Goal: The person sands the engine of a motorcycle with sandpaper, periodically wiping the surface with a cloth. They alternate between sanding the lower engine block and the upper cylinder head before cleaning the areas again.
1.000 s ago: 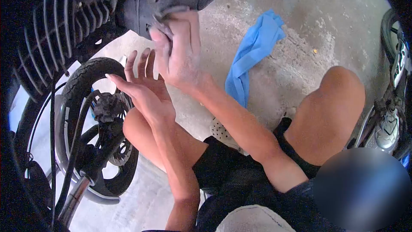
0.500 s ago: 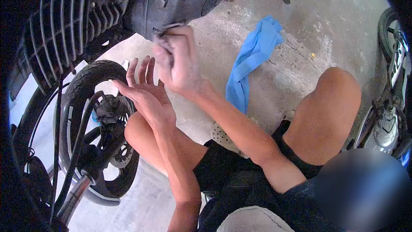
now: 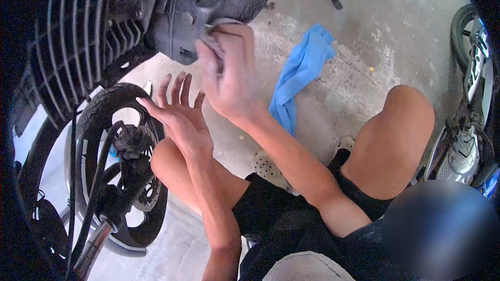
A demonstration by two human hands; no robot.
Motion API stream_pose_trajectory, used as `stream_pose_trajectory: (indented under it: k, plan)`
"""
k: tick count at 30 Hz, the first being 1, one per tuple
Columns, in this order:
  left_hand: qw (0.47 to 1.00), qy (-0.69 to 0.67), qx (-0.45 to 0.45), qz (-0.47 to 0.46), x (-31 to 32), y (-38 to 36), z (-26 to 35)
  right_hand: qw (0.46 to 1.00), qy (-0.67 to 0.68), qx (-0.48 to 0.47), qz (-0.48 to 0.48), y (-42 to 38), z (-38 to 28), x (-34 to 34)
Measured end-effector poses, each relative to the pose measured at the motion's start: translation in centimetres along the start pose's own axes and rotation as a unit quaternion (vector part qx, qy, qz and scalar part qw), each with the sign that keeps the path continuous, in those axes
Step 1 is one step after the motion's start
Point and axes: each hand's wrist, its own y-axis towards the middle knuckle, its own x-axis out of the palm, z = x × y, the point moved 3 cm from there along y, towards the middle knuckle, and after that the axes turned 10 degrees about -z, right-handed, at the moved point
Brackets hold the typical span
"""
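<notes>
My right hand (image 3: 229, 67) is closed and raised against the lower edge of a dark engine cover (image 3: 182, 18). Something small and greyish shows between its fingers, too blurred to make out. Lower and to the left, my left hand (image 3: 182, 117) is held palm up with its fingers spread and nothing in it. It is below the engine cover and beside the black wheel (image 3: 94, 119), apart from my right hand.
A blue cloth (image 3: 302, 73) lies crumpled on the concrete floor (image 3: 359, 31). Black curved fins (image 3: 78, 36) fill the upper left, with a metal fork tube (image 3: 96, 242) below. My knees flank my arms. Another vehicle (image 3: 463, 151) stands along the right edge.
My right hand has shifted slightly right in view, still closed by the cover. My left hand stays open. The whole view has shifted a little.
</notes>
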Motion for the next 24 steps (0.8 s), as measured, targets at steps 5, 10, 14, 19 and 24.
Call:
stream_pose_trajectory:
  k: [5,10,14,19,24]
  plan:
    - [1.0,-0.024,-0.013,0.006,0.3,0.3,-0.3,0.997,-0.075,-0.031,0.012,2.7,2.0,-2.3]
    - [0.999,-0.021,-0.03,0.005,0.6,0.6,-0.6,0.99,-0.086,0.015,-0.112,1.3,1.8,-0.9]
    - [0.999,-0.038,-0.025,0.02,1.1,0.6,-0.5,0.989,-0.101,0.068,-0.087,4.0,2.1,-1.8]
    - [0.999,-0.031,-0.014,0.008,0.5,1.0,-0.6,0.974,-0.15,0.109,-0.132,4.5,0.0,-1.5]
    - [0.998,-0.046,0.01,0.031,1.3,0.7,-0.1,0.973,-0.149,0.137,-0.112,5.4,-0.7,-1.0]
